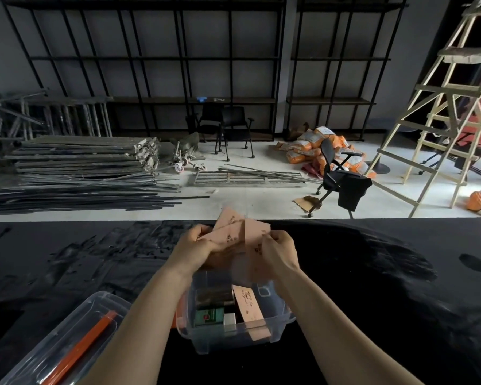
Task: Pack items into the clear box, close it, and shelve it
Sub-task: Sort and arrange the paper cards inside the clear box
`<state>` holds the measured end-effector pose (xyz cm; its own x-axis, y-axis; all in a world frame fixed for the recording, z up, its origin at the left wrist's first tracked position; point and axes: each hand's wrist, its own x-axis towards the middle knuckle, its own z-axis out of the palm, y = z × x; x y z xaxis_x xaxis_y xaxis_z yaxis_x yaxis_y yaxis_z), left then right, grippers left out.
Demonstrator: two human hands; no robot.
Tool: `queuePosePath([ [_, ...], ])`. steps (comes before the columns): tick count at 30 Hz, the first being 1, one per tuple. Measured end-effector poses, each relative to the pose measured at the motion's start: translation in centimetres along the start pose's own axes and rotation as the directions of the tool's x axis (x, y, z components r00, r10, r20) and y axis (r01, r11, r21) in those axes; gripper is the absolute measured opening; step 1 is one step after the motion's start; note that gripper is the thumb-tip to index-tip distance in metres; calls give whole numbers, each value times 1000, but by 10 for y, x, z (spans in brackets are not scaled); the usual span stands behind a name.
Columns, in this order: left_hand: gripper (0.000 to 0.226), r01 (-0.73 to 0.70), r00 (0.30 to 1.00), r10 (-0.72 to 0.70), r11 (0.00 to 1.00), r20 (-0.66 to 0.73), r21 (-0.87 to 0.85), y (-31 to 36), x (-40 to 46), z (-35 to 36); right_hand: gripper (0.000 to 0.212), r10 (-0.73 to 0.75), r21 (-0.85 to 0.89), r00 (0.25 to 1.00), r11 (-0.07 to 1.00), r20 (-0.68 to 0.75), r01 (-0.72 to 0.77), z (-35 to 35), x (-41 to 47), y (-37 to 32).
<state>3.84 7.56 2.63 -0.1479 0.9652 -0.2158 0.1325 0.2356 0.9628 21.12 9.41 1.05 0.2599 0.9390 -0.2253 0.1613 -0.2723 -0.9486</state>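
Observation:
The clear box (278, 322) stands open on the black table, near its front edge. Inside it I see a green packet (208, 315), dark items and one pink card (246, 302) standing upright. Above the far side of the box, both hands hold a bundle of pink cards (238, 234). My left hand (196, 244) grips the bundle's left side. My right hand (279, 250) pinches its right side. The lower part of the bundle is blurred.
The clear lid (67, 337) with an orange latch lies on the table (372, 287) at the front left. Beyond the table are black shelving (178, 65), metal bars on the floor, chairs and a wooden ladder (439, 112) at right.

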Motion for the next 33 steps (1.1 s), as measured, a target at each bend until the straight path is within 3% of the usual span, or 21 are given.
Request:
queuePosePath([
  [2,43,-23,999,19,988,-30,-152,2,-5,10,22,59,73,997,995,40,-61,11,-4,-3],
  [4,51,-94,993,78,976,-89,-196,-2,-9,18,29,82,155,995,984,53,-90,18,-2,-4],
  [9,29,-236,968,228,969,-105,-69,-5,-19,28,24,41,262,999,964,-15,-36,15,2,-15],
  [14,22,-256,961,244,962,-128,-92,-2,-19,26,20,-10,319,998,947,-59,29,6,2,-19],
  [19,16,-250,940,234,968,-250,-33,-9,-16,37,22,-19,293,1000,956,18,13,10,-2,-16],
  [24,12,-270,950,225,940,-216,-208,-9,-18,57,19,-129,229,989,967,74,109,22,-10,-16],
  [28,53,-266,964,254,909,-78,-321,-10,-21,67,17,-111,264,979,963,173,62,21,-13,-13],
  [33,63,-277,950,294,949,102,-153,-17,-17,60,19,-146,195,970,975,196,108,8,-9,-10],
])
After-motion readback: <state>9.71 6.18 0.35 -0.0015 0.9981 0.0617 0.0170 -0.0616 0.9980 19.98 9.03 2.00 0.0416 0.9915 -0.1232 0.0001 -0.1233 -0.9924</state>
